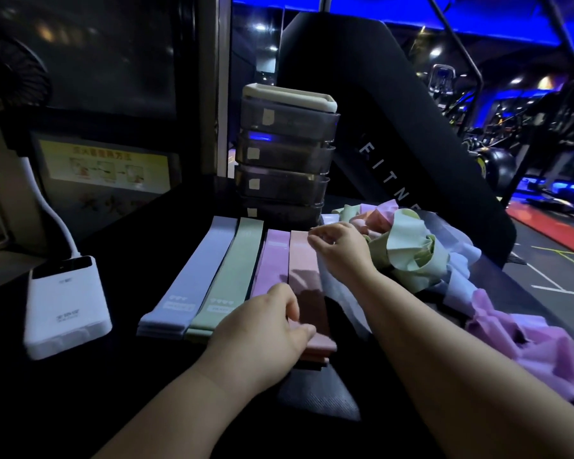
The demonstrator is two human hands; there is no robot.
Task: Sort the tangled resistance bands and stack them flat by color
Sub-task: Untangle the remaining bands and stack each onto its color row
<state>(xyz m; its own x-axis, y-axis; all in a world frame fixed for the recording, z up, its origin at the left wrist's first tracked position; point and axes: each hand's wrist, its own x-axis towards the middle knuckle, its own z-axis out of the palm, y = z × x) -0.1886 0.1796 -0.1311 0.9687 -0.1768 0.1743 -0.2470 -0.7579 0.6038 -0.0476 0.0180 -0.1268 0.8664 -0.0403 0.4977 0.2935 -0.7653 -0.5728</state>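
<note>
Four flat stacks of bands lie side by side on the black table [153,246]: lavender-blue [193,276], green [236,270], purple [272,263] and pink [304,263]. My left hand [262,329] rests on the near end of the pink stack, fingers curled on the top band. My right hand [338,246] pinches the far end of the same pink band at the stack's far right corner. A tangled heap of green [408,250], pink, pale blue and purple bands [524,336] lies to the right.
A white power bank [63,309] with a cable sits at the left. A stack of dark translucent drawers [285,154] stands behind the bands. A black padded bench [395,134] leans behind the heap. The table's right edge drops to the gym floor.
</note>
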